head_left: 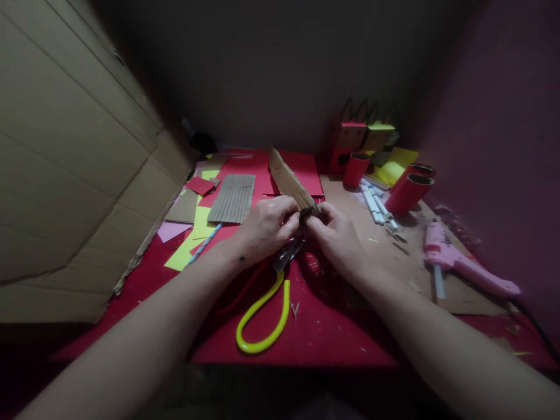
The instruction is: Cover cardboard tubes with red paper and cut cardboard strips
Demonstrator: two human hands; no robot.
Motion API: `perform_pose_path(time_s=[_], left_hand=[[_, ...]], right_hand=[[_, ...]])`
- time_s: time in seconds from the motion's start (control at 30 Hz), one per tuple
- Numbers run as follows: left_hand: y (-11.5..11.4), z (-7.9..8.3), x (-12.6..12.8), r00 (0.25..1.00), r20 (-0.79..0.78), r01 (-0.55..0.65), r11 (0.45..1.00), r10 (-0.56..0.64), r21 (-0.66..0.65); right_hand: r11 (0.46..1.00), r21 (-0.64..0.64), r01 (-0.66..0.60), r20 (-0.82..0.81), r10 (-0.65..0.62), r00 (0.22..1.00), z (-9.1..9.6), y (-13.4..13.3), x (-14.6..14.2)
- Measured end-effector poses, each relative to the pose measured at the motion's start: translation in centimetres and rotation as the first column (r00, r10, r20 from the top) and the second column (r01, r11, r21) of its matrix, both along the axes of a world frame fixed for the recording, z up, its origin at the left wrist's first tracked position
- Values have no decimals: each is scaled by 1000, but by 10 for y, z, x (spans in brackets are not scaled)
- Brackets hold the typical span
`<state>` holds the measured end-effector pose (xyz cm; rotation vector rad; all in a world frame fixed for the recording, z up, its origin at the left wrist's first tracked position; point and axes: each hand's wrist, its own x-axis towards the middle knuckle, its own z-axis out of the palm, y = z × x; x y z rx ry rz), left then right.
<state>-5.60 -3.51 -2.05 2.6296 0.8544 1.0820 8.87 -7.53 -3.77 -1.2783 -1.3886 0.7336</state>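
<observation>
Between my two hands, near the middle of the table, a narrow strip of cardboard (286, 178) slants up and to the left. My left hand (271, 227) pinches its lower end from the left. From the right, my right hand (330, 230) grips the same end, thumb and fingers pressed together. Below them lies a pair of scissors with a yellow handle (263, 345), its metal part partly hidden under my hands. Left of the strip rests a ribbed cardboard piece (233, 198) on a striped paper straw (205, 245).
A pink glue gun (450, 254) lies on a cardboard sheet (350, 204) at right. Red tubes (409, 195), white sticks (376, 204) and box figures (350, 140) stand or lie behind. Coloured paper (186, 251) covers the left. A tall cardboard panel (79, 157) borders the table.
</observation>
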Motion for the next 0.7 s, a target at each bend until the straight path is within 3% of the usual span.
perform_pose_path(time_s=[0.13, 0.3, 0.53, 0.7], left_hand=[[-1, -11, 4, 995, -78, -43, 987, 55, 152], [0, -11, 3, 980, -185, -24, 975, 66, 221], [5, 5, -6, 982, -188, 19, 997, -34, -79], [1, 6, -3, 991, -129, 0, 988, -20, -157]], right_hand=[[960, -264, -90, 16, 98, 995, 3, 0, -1], [936, -315, -157, 7, 168, 986, 6, -1, -1], [872, -390, -296, -188, 239, 953, 8, -2, 0], [860, -298, -415, -309, 325, 894, -4, 4, 6]])
